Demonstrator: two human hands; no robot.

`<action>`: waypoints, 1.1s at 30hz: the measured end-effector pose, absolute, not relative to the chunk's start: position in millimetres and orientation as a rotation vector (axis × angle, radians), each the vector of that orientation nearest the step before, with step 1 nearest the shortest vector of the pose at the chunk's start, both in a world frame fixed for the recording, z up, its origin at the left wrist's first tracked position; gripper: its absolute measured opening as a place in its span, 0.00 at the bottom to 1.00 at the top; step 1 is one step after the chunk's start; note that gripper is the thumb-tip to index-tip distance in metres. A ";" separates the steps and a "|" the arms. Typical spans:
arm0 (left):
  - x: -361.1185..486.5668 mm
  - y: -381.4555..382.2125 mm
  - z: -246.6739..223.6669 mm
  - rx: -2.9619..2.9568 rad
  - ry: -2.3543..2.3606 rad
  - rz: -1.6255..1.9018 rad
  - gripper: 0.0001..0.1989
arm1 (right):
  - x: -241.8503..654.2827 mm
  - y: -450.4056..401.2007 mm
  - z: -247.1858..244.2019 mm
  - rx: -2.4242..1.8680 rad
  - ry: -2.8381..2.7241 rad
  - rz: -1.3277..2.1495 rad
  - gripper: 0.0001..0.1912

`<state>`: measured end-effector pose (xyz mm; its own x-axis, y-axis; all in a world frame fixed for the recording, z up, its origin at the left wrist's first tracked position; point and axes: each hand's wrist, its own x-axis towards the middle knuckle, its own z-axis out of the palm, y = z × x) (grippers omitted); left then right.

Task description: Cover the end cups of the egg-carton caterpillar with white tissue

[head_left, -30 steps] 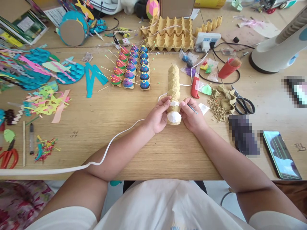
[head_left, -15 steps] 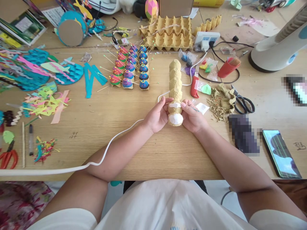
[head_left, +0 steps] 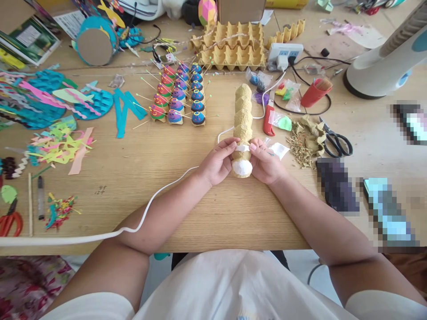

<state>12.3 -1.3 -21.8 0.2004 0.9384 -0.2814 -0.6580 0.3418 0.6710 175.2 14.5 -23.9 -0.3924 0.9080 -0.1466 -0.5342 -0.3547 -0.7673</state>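
A yellowish egg-carton strip (head_left: 243,111) with several bumps lies lengthwise in front of me. Its nearest bump carries a smooth white patch (head_left: 242,167). Across the strip, one bump further up, runs a thin white piece (head_left: 242,147) with its ends between my fingertips. My left hand (head_left: 220,161) pinches the left end, thumb and forefinger together, the other fingers curled by the strip. On the right side my right hand (head_left: 265,161) pinches the other end. The undersides of both hands are hidden.
Rows of painted carton bumps with pins (head_left: 178,95) stand back left. To the right lie a red cutter (head_left: 268,120), a white packet (head_left: 279,150), carton scraps (head_left: 305,140) and black scissors (head_left: 338,141). A white cable (head_left: 147,213) crosses my left arm.
The left fingertips have closed in over the white piece's left end. The right fingers have shifted slightly on its other end. The whole view has moved a little.
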 end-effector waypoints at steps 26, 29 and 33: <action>15.3 -5.1 -20.8 0.552 0.705 1.218 0.31 | 171.9 11.9 -23.1 -0.726 -0.791 1.800 0.29; 18.0 -6.1 -21.9 0.572 0.736 1.264 0.34 | 171.8 11.0 -24.7 -0.758 -0.841 1.768 0.29; 20.6 -7.4 -26.0 0.643 0.795 1.325 0.32 | 173.0 11.3 -27.2 -0.752 -0.903 1.759 0.29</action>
